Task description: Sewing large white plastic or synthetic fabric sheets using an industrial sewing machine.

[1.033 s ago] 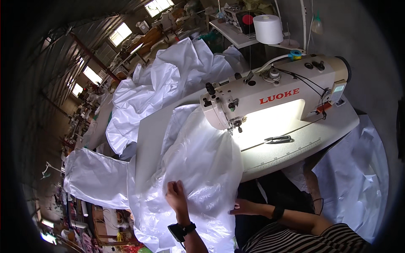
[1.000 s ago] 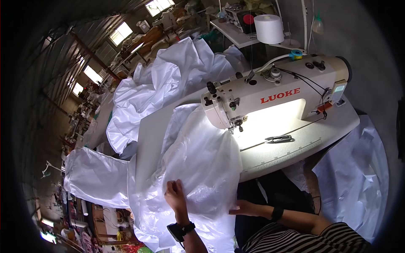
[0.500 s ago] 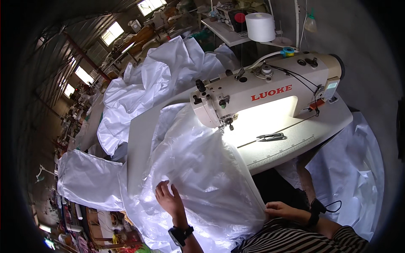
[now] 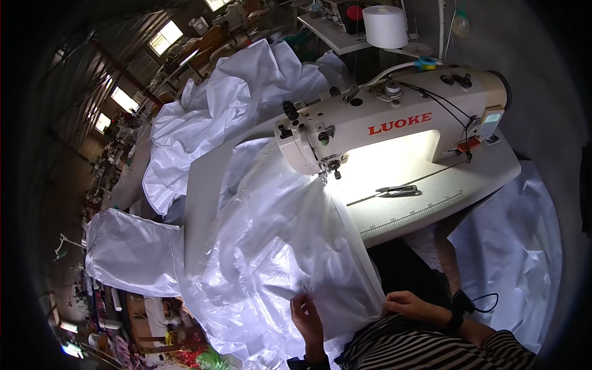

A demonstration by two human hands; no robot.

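Note:
A glossy white plastic-like sheet [image 4: 271,246] spreads over the left part of the sewing table, one side running under the needle area of a white sewing machine [image 4: 394,132]. My left hand [image 4: 306,317] is low on the sheet, fingers curled in a pinch on it. At the sheet's right edge, close to my body, my right hand [image 4: 410,306] grips that edge between thumb and fingers. Both hands are well below the machine's head. Thread snips [image 4: 398,190] lie on the lit tabletop [image 4: 425,200], right of the needle.
Crumpled white sheeting [image 4: 231,92] is heaped behind the table, and a white panel [image 4: 132,253] hangs off its left side. More white sheeting [image 4: 505,253] hangs at the right. A white thread cone [image 4: 385,28] stands beyond the machine.
My left hand has moved right and toward my body, from spread fingers to a pinch. The sheet has shifted and pulled into creases below the needle. My right hand stays at the edge.

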